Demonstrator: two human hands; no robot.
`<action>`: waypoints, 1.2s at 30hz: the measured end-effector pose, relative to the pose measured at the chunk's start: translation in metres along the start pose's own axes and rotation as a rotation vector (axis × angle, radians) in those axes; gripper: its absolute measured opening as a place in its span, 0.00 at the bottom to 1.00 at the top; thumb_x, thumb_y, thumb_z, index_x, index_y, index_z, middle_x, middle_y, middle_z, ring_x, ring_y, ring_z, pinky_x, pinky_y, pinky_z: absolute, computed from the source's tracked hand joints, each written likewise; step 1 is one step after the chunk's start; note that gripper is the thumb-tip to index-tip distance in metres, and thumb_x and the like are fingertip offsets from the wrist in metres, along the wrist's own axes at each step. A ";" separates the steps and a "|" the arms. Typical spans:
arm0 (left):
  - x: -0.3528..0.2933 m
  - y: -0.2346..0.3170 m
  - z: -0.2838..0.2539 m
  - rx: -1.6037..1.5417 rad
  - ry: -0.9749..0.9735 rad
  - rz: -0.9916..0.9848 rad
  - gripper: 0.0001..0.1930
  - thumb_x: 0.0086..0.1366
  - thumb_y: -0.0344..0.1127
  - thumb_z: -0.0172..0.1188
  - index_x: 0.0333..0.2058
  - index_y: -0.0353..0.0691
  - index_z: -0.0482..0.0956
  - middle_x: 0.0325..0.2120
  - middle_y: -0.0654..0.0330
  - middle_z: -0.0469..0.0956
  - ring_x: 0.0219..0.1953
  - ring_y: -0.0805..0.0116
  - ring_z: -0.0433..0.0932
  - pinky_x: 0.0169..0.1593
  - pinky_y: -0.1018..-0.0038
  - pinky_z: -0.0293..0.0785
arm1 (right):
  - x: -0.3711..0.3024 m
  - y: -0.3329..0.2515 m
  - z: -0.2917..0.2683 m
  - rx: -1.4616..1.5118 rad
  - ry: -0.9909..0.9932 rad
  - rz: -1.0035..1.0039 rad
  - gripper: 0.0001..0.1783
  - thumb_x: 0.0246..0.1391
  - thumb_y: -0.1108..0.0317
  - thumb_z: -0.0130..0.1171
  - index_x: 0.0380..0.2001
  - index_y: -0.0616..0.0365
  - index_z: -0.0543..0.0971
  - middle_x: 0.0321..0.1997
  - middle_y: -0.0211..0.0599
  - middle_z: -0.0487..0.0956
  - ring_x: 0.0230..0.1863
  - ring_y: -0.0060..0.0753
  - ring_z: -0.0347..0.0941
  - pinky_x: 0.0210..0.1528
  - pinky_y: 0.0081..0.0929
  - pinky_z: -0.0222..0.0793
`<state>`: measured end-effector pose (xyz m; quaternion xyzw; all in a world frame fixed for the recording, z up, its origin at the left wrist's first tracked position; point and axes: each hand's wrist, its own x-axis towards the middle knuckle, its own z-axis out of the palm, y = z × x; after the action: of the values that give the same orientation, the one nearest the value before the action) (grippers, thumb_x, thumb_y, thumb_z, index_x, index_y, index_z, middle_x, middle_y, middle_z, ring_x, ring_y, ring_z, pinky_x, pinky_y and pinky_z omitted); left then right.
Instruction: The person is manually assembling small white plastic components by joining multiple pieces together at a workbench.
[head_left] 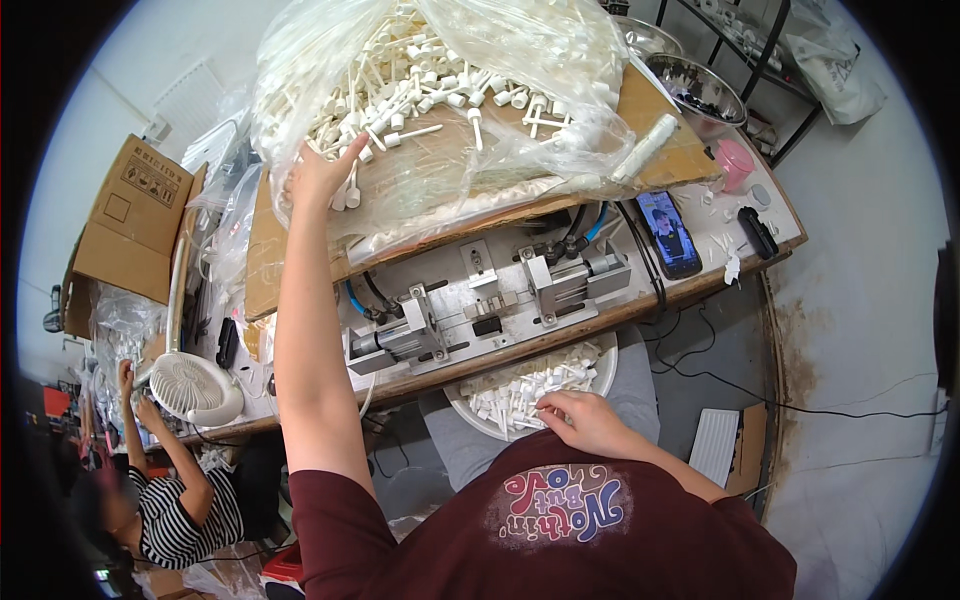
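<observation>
The left hand point(322, 175) reached far forward into the heaped white pump parts point(420, 75) — fingers spread, apparently gripping nothing; the right hand point(583, 420) pinched bowl pieces point(525, 390) near the lap.

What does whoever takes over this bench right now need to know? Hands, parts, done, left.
Left hand: stretched up to the heap of white plastic pump parts in the clear bag on the cardboard; fingers touch the parts at its near edge, grasp unclear.
Right hand: low, at the white bowl on the lap, fingers on the white pieces in it.
Metal press fixture sits between both; whether its middle slot is loaded is hard to tell.
Done: bowl partly filled.
Left: the big heap in the bag.
</observation>
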<state>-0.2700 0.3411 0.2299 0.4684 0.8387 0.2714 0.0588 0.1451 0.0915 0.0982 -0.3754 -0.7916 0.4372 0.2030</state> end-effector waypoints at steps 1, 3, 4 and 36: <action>0.000 0.000 0.002 0.083 0.024 -0.019 0.68 0.39 0.81 0.62 0.68 0.36 0.52 0.62 0.26 0.58 0.66 0.29 0.55 0.67 0.46 0.53 | 0.000 0.001 0.001 -0.014 -0.009 -0.013 0.08 0.57 0.67 0.58 0.37 0.59 0.78 0.32 0.42 0.81 0.33 0.44 0.79 0.37 0.38 0.74; -0.008 0.004 0.008 0.249 0.069 -0.054 0.68 0.38 0.81 0.62 0.68 0.36 0.53 0.61 0.27 0.59 0.66 0.29 0.56 0.66 0.45 0.53 | 0.000 0.001 0.002 -0.027 -0.018 -0.031 0.08 0.57 0.67 0.58 0.37 0.58 0.78 0.32 0.42 0.81 0.34 0.45 0.79 0.37 0.39 0.74; -0.011 0.003 0.006 0.299 0.060 -0.006 0.67 0.36 0.81 0.63 0.67 0.35 0.56 0.61 0.28 0.59 0.65 0.30 0.57 0.66 0.45 0.54 | 0.000 0.001 0.003 -0.026 -0.017 -0.035 0.08 0.57 0.67 0.58 0.37 0.58 0.78 0.32 0.42 0.81 0.34 0.45 0.79 0.38 0.39 0.74; -0.064 0.066 0.031 -0.019 -0.080 0.147 0.50 0.54 0.76 0.55 0.58 0.31 0.71 0.57 0.34 0.64 0.61 0.35 0.63 0.63 0.52 0.60 | 0.005 0.012 0.011 -0.137 -0.117 -0.161 0.09 0.57 0.65 0.57 0.37 0.59 0.78 0.34 0.44 0.81 0.36 0.50 0.78 0.41 0.42 0.74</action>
<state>-0.1739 0.3287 0.2273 0.5389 0.7963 0.2639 0.0767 0.1398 0.0934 0.0822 -0.2975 -0.8578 0.3855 0.1646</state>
